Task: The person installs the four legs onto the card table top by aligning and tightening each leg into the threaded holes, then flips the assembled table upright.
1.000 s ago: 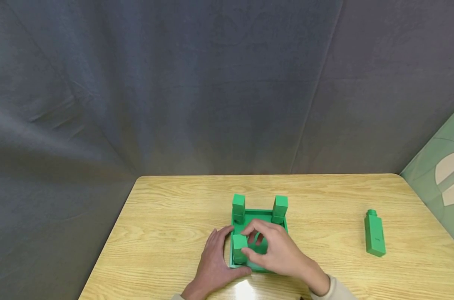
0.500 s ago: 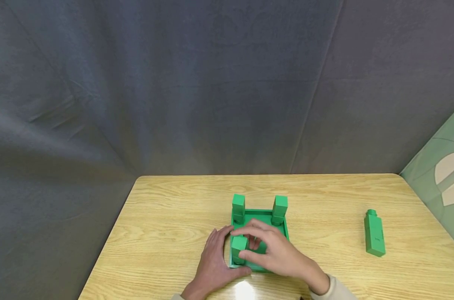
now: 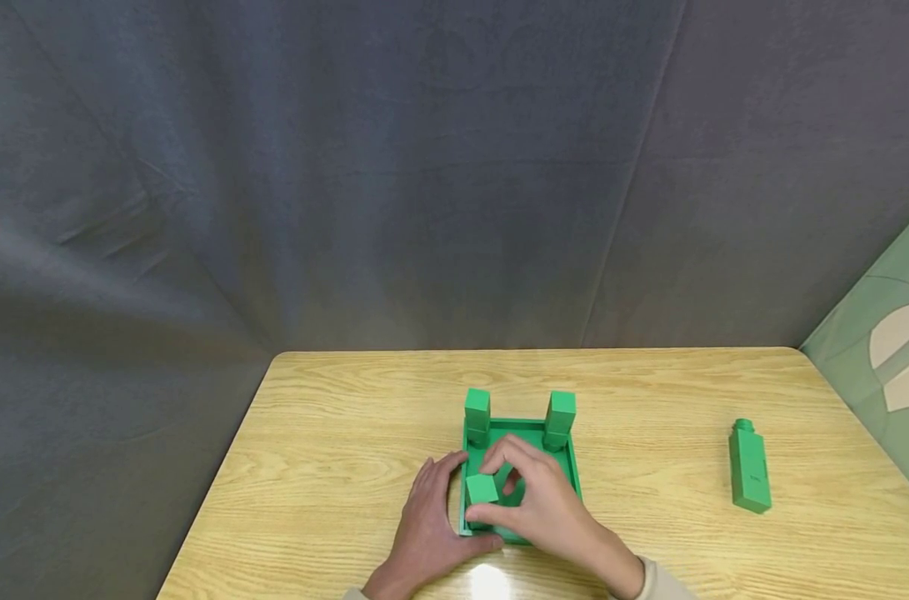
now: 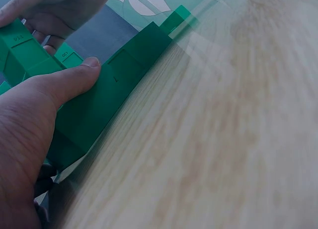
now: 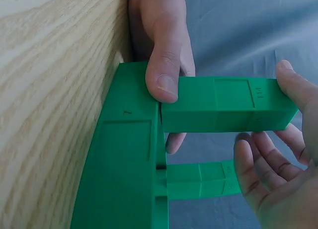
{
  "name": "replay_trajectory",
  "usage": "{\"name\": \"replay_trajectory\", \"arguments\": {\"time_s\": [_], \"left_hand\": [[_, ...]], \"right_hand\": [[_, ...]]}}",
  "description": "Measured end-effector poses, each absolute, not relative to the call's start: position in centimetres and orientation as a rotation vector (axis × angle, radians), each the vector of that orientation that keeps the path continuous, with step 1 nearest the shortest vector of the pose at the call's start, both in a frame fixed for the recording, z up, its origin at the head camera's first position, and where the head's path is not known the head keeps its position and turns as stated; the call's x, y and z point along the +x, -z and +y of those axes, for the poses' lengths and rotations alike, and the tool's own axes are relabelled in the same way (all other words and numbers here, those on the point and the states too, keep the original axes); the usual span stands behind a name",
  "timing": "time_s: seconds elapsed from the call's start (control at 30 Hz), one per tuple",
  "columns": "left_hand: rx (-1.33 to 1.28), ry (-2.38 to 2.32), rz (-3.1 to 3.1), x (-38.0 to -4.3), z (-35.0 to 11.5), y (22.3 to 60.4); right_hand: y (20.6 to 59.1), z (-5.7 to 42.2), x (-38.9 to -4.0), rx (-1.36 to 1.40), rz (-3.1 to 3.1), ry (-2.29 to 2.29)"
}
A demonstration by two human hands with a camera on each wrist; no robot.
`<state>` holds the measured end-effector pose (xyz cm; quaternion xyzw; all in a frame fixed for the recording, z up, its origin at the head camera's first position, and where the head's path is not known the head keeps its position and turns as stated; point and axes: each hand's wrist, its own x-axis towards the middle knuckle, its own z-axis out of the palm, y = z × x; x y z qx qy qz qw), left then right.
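My left hand (image 3: 433, 529) holds the near left corner of a square green tray (image 3: 521, 422), its thumb along the near wall (image 5: 126, 162) and its fingers along the left side. At that corner rises a square green post (image 5: 223, 102), marked with small digits. My right hand (image 3: 547, 504) pinches the post's top between thumb and forefinger, the other fingers loosely bent beside it. In the head view, my right thumb hides the post's lower part. More green posts stand upright at the far left (image 3: 478, 410) and far right (image 3: 561, 412) corners.
A green bottle-shaped block (image 3: 750, 468) with a round neck lies on the right of the wooden table (image 3: 334, 467). Behind the table hangs a dark grey cloth (image 3: 439, 183). A leaf-patterned cloth (image 3: 892, 375) is at the right edge.
My right forefinger reached left over the post and has drawn back; thumb and forefinger now close on its top. The post's top has turned and shifted slightly. My left hand stays put.
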<state>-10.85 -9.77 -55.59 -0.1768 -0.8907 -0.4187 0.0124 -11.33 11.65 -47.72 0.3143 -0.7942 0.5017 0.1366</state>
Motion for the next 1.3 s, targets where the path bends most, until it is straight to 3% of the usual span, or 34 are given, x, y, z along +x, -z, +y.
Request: {"name": "replay_trajectory", "arguments": {"time_s": [0.27, 0.63, 1.3], "left_hand": [[-0.558, 1.295, -2.756, -10.9, -9.7, 55.6], [-0.535, 1.298, -2.778, -10.8, -9.7, 55.6], [-0.523, 1.326, -2.781, -10.8, -9.7, 55.6]], "right_hand": [[47.2, 12.4, -11.5, 0.972, -2.41, -1.388], [46.3, 13.6, -11.9, 1.271, -2.362, -1.418], [47.3, 12.8, -11.9, 1.057, -2.356, -1.287]]}}
